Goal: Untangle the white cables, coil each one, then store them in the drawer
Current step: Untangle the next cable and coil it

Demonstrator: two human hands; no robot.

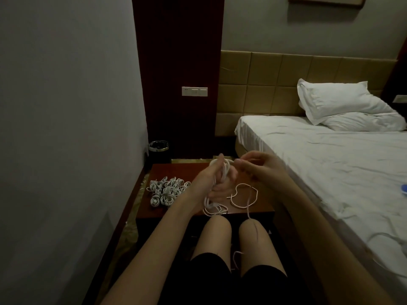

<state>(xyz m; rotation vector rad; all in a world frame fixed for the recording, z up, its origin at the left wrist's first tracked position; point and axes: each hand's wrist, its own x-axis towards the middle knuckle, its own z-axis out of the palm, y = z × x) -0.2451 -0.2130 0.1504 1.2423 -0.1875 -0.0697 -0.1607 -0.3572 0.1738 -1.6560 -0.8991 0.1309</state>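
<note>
Dim bedroom; dark wooden nightstand point(259, 208) between wall and bed point(330, 164), coiled cable pile point(167, 190) at left. Left hand point(211, 179) grips a white cable bundle point(224, 170); right hand point(257, 164) pinches its strand, loose cable point(242, 195) below.

One head-worn view looks forward and down, close over the nightstand point(176, 213) beside the bed point(330, 161).

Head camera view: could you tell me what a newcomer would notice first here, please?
First, the two hands above the nightstand: the left hand grips a white cable wound in loops, while the right hand pinches its strand. Left of them sits a pile of coiled cables. A loose cable lies on the nightstand nearer the bed.
</note>
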